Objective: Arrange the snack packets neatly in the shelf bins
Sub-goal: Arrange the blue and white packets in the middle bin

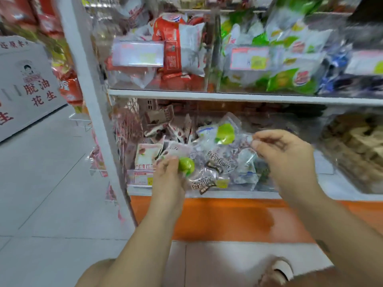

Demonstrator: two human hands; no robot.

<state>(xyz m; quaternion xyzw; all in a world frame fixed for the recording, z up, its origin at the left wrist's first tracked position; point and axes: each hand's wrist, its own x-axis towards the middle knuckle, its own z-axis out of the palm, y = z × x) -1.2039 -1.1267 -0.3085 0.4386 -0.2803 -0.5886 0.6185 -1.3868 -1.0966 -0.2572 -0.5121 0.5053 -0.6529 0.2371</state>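
A white carton (27,83) at the far left bears red characters, 脱油花生. Print on the snack packets is too blurred to read. In the lower clear plastic bin (207,190), the left hand (167,172) curls its fingers round a glossy packet with a round green patch (187,167). The right hand (284,154) pinches, thumb to forefinger, the edge of a crinkly clear packet with dark lettering (219,160). Upper bins hold red-and-white packets (178,48) and green-and-white packets (290,59).

"脱油花生" on grey carton (24,59)
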